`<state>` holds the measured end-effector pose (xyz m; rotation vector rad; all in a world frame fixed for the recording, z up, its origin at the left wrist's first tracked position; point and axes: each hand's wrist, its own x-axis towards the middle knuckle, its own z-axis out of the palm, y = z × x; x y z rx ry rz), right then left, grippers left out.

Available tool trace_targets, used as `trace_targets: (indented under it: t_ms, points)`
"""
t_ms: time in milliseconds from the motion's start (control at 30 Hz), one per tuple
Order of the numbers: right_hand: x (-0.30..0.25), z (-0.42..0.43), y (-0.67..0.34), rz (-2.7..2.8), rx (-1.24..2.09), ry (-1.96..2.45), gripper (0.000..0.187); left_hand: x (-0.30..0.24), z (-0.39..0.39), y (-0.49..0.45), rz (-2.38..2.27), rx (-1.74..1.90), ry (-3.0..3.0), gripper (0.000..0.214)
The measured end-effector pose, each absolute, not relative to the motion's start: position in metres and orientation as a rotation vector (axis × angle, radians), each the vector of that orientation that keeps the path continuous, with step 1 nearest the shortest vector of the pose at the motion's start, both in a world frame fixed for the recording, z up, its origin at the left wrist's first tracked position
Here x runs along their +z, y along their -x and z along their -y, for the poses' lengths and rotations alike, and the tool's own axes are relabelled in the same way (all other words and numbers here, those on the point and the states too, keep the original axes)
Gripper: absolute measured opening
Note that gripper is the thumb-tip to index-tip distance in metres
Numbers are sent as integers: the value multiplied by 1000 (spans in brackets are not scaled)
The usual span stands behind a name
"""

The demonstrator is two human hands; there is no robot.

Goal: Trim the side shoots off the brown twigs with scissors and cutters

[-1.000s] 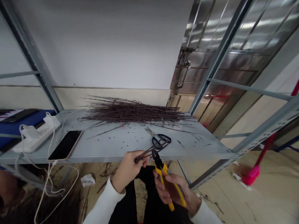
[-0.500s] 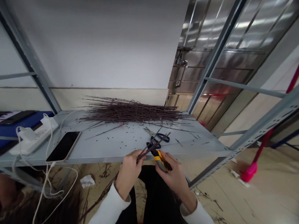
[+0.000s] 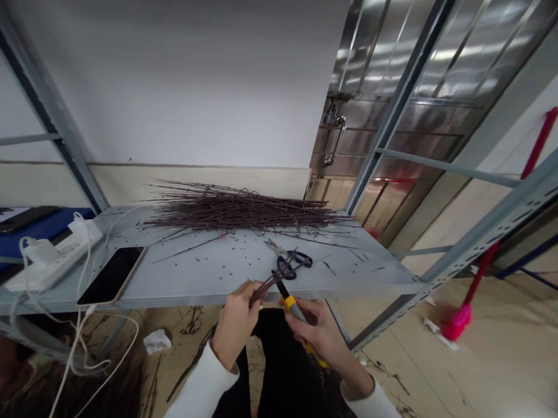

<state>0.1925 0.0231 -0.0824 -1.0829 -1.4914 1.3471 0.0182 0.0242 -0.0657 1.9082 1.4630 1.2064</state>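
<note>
My left hand [image 3: 237, 320] is closed round a small bunch of thin dark twigs [image 3: 275, 276] that fan up to the right over the shelf edge. My right hand [image 3: 316, 334] grips yellow-handled pliers [image 3: 288, 300], whose dark jaws meet the twigs just above my left thumb. Both hands sit below the front edge of the grey metal shelf [image 3: 199, 273]. Dark-handled scissors [image 3: 295, 259] lie on the shelf right behind the twig tips. A large heap of long dark twigs [image 3: 236, 207] lies across the back of the shelf.
A black phone [image 3: 111, 274] lies on the shelf's left part, with a white power strip and cables [image 3: 51, 258] beside it. Small cut bits dot the shelf. Grey rack uprights [image 3: 393, 109] frame the shelf. A pink-red broom [image 3: 461, 315] leans at right.
My right hand turned the pliers from handles spread below the twigs to a closed grip and lifted them to the twigs. Both hands drifted slightly left.
</note>
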Motion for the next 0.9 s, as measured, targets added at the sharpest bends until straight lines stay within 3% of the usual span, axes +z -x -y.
trace_targets:
  t_ms: [200, 333, 533, 667, 900]
  points:
    - [-88, -12, -201, 1145, 2017, 709, 32, -50, -27, -5, -1303, 1177, -1909, 24]
    - [-89, -5, -202, 1106, 2050, 619, 34, -42, -25, -1, -1133, 1050, -1849, 25]
    - [-85, -1, -189, 1305, 1484, 827, 28, -35, -23, -1, -948, 890, -1651, 40]
    - [-78, -12, -193, 976, 1002, 961, 33, -30, -23, 10, -915, 841, -1455, 43]
    - [-37, -32, -237, 451, 95, 905, 16, -33, -30, 17, -1003, 927, -1297, 44]
